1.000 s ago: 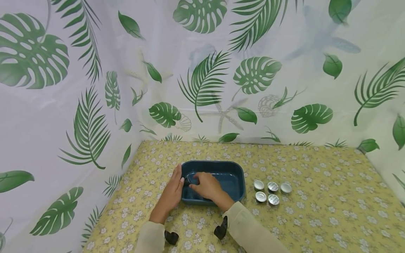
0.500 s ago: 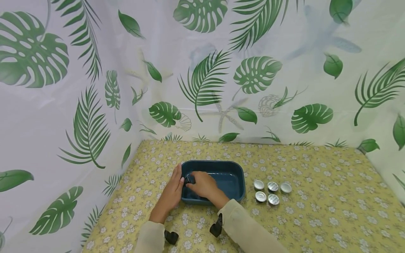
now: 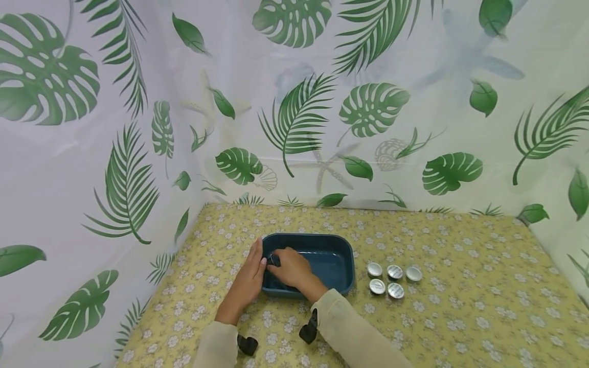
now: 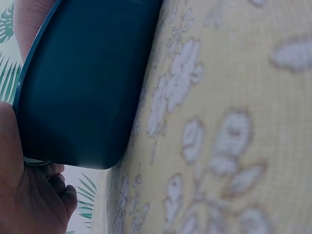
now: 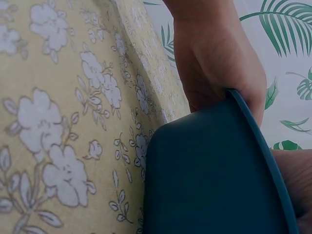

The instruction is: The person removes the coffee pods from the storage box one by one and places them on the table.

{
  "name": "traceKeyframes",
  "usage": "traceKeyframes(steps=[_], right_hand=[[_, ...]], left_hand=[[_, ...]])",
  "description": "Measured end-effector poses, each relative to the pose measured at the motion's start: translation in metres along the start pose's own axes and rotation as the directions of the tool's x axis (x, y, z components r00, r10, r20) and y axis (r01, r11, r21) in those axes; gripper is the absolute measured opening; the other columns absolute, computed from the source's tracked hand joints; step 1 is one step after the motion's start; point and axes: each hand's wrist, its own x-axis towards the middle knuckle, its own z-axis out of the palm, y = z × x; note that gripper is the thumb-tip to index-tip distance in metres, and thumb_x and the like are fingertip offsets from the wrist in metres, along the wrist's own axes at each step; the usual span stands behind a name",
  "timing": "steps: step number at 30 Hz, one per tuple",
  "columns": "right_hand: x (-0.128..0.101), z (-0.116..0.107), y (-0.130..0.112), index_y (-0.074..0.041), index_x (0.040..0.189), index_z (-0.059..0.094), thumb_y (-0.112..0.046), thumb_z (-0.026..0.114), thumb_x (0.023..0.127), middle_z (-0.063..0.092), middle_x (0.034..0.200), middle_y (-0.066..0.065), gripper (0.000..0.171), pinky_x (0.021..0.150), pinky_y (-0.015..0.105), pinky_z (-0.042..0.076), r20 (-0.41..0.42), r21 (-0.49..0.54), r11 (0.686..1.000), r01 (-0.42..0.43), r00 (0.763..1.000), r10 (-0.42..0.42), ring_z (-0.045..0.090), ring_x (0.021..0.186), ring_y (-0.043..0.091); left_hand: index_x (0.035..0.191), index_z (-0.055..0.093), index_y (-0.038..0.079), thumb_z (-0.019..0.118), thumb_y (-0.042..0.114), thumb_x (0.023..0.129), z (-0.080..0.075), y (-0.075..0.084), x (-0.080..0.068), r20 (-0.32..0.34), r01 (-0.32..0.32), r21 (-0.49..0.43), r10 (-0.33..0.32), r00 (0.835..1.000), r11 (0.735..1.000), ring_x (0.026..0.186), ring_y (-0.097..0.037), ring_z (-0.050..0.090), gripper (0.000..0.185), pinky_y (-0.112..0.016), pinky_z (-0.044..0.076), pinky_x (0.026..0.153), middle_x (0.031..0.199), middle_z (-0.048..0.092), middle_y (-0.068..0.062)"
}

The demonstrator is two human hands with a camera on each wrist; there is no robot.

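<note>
Leaf-print curtains back a floral cloth where the left hand (image 3: 250,278) braces the blue basin's (image 3: 342,255) left rim, the right hand (image 3: 289,267) inside grasps something small, and five washed-looking tins (image 3: 391,280) wait beside it.

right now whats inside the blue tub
The right hand reaches into the blue tub, fingers at a small dark item. The hand covers most of it, so I cannot identify it.
</note>
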Motion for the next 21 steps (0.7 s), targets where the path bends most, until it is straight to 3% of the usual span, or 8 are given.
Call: traceKeyframes(steps=[5, 11, 17, 21], right_hand=[[0.0040, 0.0023, 0.0020, -0.006, 0.137, 0.063, -0.035, 0.070, 0.098, 0.060, 0.137, 0.018, 0.050, 0.090, 0.053, 0.054, 0.005, 0.006, 1.000, -0.014, 1.000, 0.014, 0.060, 0.122, 0.035], [0.0053, 0.0027, 0.0003, -0.006, 0.135, 0.065, -0.034, 0.070, 0.097, 0.062, 0.132, 0.017, 0.047, 0.085, 0.051, 0.055, -0.008, 0.010, 1.000, -0.026, 1.000, 0.026, 0.062, 0.116, 0.034], [0.0040, 0.0022, -0.0019, -0.007, 0.132, 0.068, -0.030, 0.071, 0.098, 0.061, 0.125, 0.018, 0.041, 0.075, 0.048, 0.055, -0.011, 0.029, 1.000, -0.010, 1.000, 0.010, 0.064, 0.103, 0.033], [0.0045, 0.0040, -0.0019, -0.009, 0.129, 0.070, -0.029, 0.070, 0.098, 0.061, 0.125, 0.017, 0.037, 0.074, 0.047, 0.054, -0.015, 0.022, 1.000, 0.004, 1.000, -0.004, 0.064, 0.103, 0.032]], left_hand=[[0.165, 0.002, 0.011, 0.031, 0.024, 0.114, 0.0001, 0.0004, 0.0006, -0.001, 0.007, -0.004, -0.007, 1.000, 1.000, 0.154, -0.037, 0.011, 0.059, -0.063, 0.022, 0.118, 0.170, 0.002, -0.012], [0.164, -0.001, 0.017, 0.031, 0.025, 0.114, 0.0001, 0.0022, -0.0006, 0.008, 0.016, -0.013, -0.016, 1.000, 1.000, 0.154, -0.037, 0.010, 0.060, -0.062, 0.022, 0.118, 0.170, 0.000, -0.011], [0.164, -0.001, 0.017, 0.031, 0.026, 0.114, 0.0008, 0.0011, 0.0005, 0.006, 0.018, -0.008, -0.018, 1.000, 1.000, 0.154, -0.037, 0.012, 0.060, -0.063, 0.023, 0.117, 0.170, 0.000, -0.011], [0.164, -0.001, 0.016, 0.031, 0.026, 0.114, 0.0009, 0.0006, 0.0010, 0.001, 0.016, 0.003, -0.016, 1.000, 1.000, 0.154, -0.038, 0.011, 0.060, -0.063, 0.022, 0.117, 0.170, 0.001, -0.012]])
